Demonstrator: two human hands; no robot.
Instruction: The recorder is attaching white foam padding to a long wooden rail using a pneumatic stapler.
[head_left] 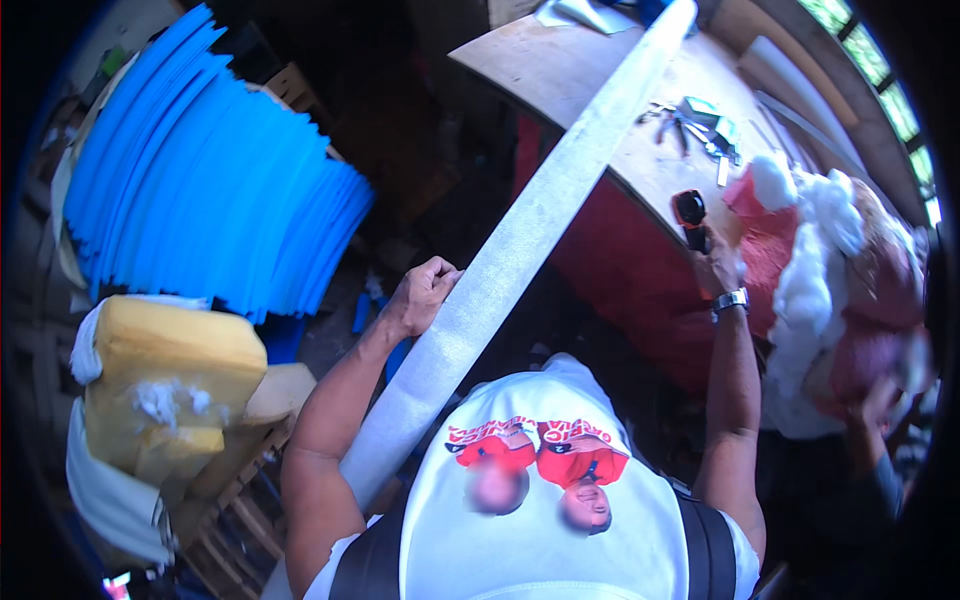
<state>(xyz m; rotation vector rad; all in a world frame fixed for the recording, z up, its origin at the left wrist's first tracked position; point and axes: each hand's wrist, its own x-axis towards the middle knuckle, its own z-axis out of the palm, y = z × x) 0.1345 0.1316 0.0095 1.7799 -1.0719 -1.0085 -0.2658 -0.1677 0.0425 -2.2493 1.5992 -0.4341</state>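
Observation:
A long, pale grey-white strip (520, 225) runs slantwise from beside my left arm up to the far end of the worktable. My left hand (425, 295) is closed at its left edge, with the fingers curled in. On the right, my right hand (718, 264) is wrapped round an orange-and-black hand tool (690, 212), whose exact kind I cannot make out. The tool is over the near edge of the worktable (540, 70). A watch is on my right wrist.
Pliers (684, 130) and other small tools lie on the worktable. Stacked blue foam sheets (210, 180) and a yellow foam block (170, 350) stand left. White stuffing (810, 290) and red fabric (765, 240) are at right, near another person's hand (880, 402).

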